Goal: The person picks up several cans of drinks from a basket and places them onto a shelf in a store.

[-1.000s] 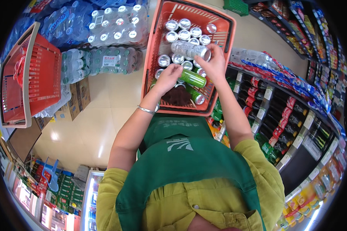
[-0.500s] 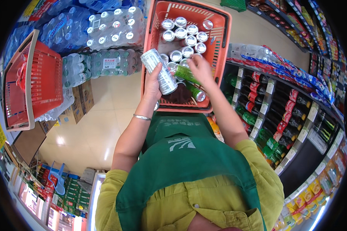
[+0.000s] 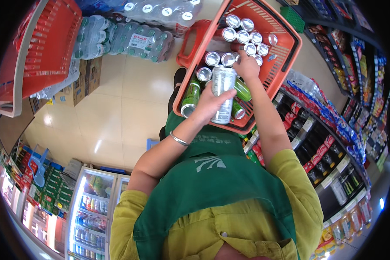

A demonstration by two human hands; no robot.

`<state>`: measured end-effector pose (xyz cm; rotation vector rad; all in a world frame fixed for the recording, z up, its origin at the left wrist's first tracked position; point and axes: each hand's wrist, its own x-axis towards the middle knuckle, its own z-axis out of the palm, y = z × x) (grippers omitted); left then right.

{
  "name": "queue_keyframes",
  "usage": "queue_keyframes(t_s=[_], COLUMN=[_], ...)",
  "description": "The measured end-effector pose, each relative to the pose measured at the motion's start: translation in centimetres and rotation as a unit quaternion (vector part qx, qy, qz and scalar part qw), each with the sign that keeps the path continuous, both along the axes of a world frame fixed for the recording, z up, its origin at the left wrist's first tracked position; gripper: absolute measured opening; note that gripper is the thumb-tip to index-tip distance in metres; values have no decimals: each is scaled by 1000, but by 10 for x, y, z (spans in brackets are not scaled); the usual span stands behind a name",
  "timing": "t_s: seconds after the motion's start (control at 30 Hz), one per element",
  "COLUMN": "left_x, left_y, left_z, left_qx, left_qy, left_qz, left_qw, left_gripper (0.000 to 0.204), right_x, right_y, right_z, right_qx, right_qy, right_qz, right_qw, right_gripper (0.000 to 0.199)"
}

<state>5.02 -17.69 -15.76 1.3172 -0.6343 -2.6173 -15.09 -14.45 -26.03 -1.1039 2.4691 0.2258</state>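
My left hand point(image 3: 213, 103) is closed around a silver-white can point(image 3: 223, 86) — thumb across the front, remaining fingers largely hidden behind it. That can is held over the near end of an orange-red basket point(image 3: 273, 74), its lower end overlapping the near rim in my view.

My right hand point(image 3: 247, 67) reaches down among the upright cans point(image 3: 243, 36) inside the same basket, fingers pointing downward. Its fingertips are partly hidden; I cannot tell whether they grip a can or only touch one.

The upright cans stand mainly at the basket's middle and far end, silver tops showing. Nearer me are several green cans: one point(image 3: 190, 99) leaning along the left wall, another point(image 3: 242, 90) beneath my right wrist, a third point(image 3: 238, 110) close to the near right corner.

A silver bangle point(image 3: 179, 139) sits on my left wrist. Shrink-wrapped bottles point(image 3: 136, 42) lie beyond the basket's left side — shelved dark bottles point(image 3: 320, 154) stand to the right.
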Motion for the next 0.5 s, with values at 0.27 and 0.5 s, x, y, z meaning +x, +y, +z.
queue_keyframes(t_s=[0.27,0.5], left_x=[-4,11], left_y=[21,19], left_z=[10,4], left_qx=[-2,136], left_qy=[38,125], left_qz=[-46,1], left_qw=[998,983], left_gripper=[59,48], right_x=[-14,-6], right_y=[-7,68], right_z=[11,105], right_qx=[45,-301], right_qy=[-67,-191], right_qz=[-8,-239], right_qw=[997,903], right_gripper=[59,50])
